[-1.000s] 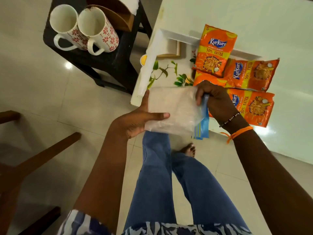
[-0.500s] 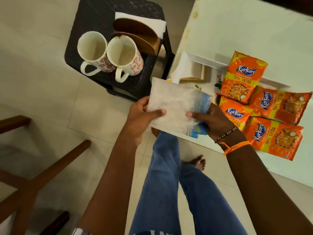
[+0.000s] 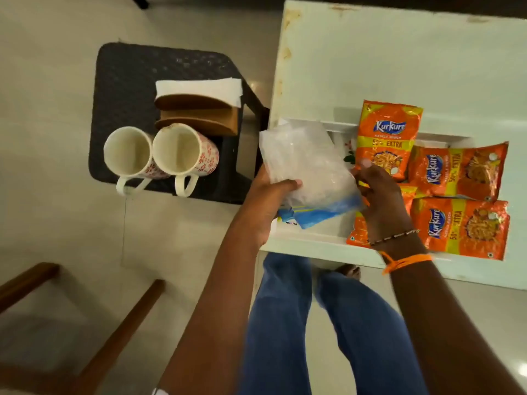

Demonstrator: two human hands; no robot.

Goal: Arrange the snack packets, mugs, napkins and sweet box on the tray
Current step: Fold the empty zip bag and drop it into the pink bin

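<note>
My left hand (image 3: 268,206) and my right hand (image 3: 379,195) both hold a clear plastic packet with a blue end (image 3: 305,169) over the left part of the white tray (image 3: 319,238). Several orange Kurkure snack packets (image 3: 387,138) lie on the tray's right half, one partly under my right wrist. Two white mugs with red flowers (image 3: 182,155) stand side by side on the black stool (image 3: 128,81). Behind them a wooden holder with white napkins (image 3: 199,92) stands on the same stool. The tray's floor is mostly hidden by the packet.
The tray rests on a white table (image 3: 399,58) at its near edge. The black stool stands left of the table on a pale tiled floor. Wooden chair parts (image 3: 119,332) show at the lower left. My legs in blue jeans (image 3: 285,323) stand under the table edge.
The clear packet has moved up and right from in front of my body to over the tray's left part. My view has shifted up, showing more of the table and stool.
</note>
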